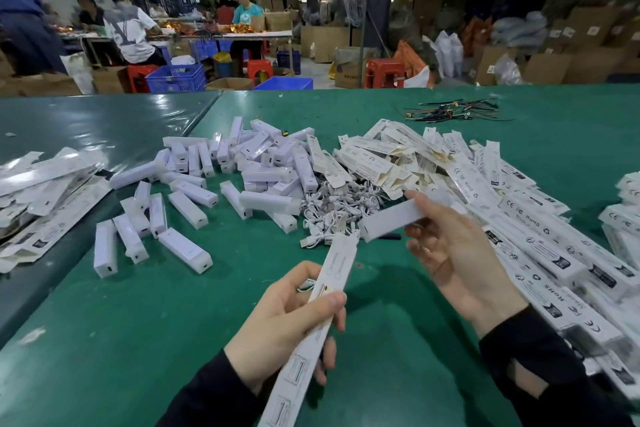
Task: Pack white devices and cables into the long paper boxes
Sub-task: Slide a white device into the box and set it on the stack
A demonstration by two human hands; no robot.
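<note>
- At the far left of the green table (104, 340), a loose stack of flattened paper boxes (45, 191) lies half on the darker table section, apart from the work area; whether these are spare stock I cannot tell.
- Next along, the white devices (187, 204) are scattered singly near the front and heaped further back, all within easy reach for picking one at a time.
- Just beside that heap, in the middle, sits a tangle of white cables (341, 208), likely kept central so either hand can draw from it.
- The left hand (287, 319) grips a long paper box (322, 308) around its middle, fingers curled under and thumb pressed on top. The box slants up and away, its far end aimed at the right hand, which looks like presenting the mouth for loading. A bit of cable seems to show at the fingers, but that is unclear.
- The right hand (457, 253) pinches one white device (391, 220) by its far end, the free end near the box's upper tip, seemingly lined up to slide in; it is not yet inside.
- To the right, a large spread of long printed boxes (540, 246) fans across the table towards the near right edge.
- At the back right lies a small bundle of dark wires (453, 111), well apart from everything else.
</note>
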